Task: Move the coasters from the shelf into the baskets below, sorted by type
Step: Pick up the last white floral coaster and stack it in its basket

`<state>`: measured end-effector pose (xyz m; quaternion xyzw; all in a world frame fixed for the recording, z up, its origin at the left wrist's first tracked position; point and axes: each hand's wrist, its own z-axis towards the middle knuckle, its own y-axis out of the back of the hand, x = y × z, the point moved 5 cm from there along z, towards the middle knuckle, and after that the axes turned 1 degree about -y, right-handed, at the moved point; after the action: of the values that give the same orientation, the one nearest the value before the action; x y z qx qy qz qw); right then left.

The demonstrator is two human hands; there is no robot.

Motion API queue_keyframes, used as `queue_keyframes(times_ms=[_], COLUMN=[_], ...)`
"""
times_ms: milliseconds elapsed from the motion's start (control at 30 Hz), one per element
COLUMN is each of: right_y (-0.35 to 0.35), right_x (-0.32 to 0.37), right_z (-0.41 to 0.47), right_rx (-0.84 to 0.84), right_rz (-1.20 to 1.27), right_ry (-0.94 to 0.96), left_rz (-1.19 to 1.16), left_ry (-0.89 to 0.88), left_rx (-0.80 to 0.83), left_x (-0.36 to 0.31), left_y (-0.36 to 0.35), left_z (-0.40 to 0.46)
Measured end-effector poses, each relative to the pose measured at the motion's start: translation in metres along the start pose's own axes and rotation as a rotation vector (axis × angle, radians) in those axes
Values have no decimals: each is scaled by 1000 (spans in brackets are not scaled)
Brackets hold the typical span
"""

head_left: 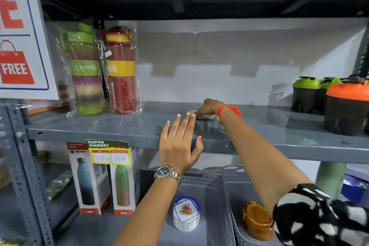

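Your right hand covers a thin white coaster on the shelf, grip hidden. Left hand hovers, fingers spread. It looks light, slick, maybe breakable: pinch its rim.

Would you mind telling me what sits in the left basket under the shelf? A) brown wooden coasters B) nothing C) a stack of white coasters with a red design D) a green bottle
C: the left basket holds a stack of white coasters with a red design; the brown coasters are in the right basket.
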<state>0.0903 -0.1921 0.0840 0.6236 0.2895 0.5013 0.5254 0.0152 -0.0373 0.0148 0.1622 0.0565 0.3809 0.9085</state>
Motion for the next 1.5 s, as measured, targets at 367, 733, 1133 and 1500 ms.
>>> queue_keyframes(times_ms=[367,733,1133,1500], right_y=[16,41,51,-55], right_x=[-6,-19,-14,-73], right_z=[-17,-180,-296,-261], right_rx=[-240,-970,-1116,-571], right_rz=[41,477,543,765], right_ry=[-8,318,525,324], left_rz=[-10,-50,-21,-59], left_ry=[14,-7,-36,-13], left_rx=[-16,-79,-154,-57], left_x=[0,3,0,-2], left_y=[0,-2,2,5], left_z=[0,-1,0,-1])
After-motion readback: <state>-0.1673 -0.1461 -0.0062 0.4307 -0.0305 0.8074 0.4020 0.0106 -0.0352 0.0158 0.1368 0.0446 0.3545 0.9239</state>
